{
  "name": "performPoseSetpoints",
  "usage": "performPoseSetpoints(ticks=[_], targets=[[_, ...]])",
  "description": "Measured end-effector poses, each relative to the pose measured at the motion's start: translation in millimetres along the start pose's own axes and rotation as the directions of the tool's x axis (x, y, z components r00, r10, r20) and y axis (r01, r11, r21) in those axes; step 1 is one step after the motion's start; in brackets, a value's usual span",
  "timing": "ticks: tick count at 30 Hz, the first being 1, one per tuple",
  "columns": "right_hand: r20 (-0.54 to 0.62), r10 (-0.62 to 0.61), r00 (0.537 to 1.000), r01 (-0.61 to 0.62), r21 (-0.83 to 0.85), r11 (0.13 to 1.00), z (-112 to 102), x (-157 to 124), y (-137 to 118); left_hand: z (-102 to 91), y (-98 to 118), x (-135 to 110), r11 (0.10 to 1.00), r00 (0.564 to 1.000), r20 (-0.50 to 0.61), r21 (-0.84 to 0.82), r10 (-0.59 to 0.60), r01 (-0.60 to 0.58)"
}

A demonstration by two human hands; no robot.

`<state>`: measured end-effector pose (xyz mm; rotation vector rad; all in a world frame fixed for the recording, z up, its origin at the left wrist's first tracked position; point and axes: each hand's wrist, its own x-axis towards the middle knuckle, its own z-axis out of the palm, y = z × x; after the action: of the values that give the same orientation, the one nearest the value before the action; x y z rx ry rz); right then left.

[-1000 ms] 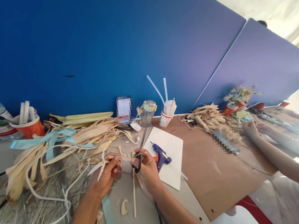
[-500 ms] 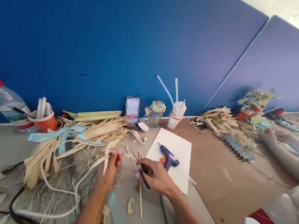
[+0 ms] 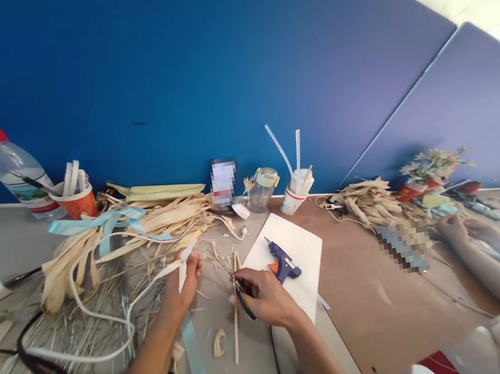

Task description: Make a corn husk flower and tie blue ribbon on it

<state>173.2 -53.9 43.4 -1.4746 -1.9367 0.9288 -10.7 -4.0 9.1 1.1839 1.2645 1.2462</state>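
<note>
Pinched in my left hand (image 3: pixel 189 280) is a pale corn husk piece (image 3: pixel 180 266) with several pointed strips, like a small flower. My right hand (image 3: pixel 269 296) grips black-handled scissors (image 3: pixel 246 305), their blades pointing up and left, apart from the husk piece. Whether the blades are spread is hard to make out. Just right of that hand, a purple hot glue gun (image 3: pixel 283 262) with an orange trigger lies on a white sheet (image 3: pixel 295 236). Below the scissors lies a thin stick (image 3: pixel 236 337), near a curled husk scrap (image 3: pixel 219 343).
Left lie dried corn husks (image 3: pixel 178 216), a light blue ribbon (image 3: pixel 106 224), a white cable (image 3: pixel 74 289) and many thin wires. Behind stand a bottle (image 3: pixel 17 170), an orange cup (image 3: pixel 79 203), a jar (image 3: pixel 261 192) and a cup with glue sticks (image 3: pixel 292 200). A co-worker's arms (image 3: pixel 488 274) rest at right.
The husk piece in my left hand has turned, so its strips spread more toward the camera. My right hand and the scissors have barely shifted.
</note>
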Motion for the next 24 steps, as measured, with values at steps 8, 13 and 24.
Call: performPoseSetpoints(ticks=[8, 13, 24], targets=[[0.024, 0.012, 1.0, -0.012, 0.008, 1.0, -0.1, 0.2, 2.7, 2.3, 10.9, -3.3, 0.998, 0.999, -0.018, 0.042, 0.051, -0.05], [0.034, 0.015, 0.999, -0.015, -0.009, 1.0, -0.8, 0.0, 1.1, 1.4, 6.8, -1.6, 0.997, 0.999, -0.012, 0.062, 0.036, -0.035], [0.058, -0.001, 0.998, -0.001, 0.021, 1.0, -1.6, -0.8, 3.3, 1.5, 7.3, -3.1, 0.992, 0.998, -0.018, 0.112, 0.068, -0.065]])
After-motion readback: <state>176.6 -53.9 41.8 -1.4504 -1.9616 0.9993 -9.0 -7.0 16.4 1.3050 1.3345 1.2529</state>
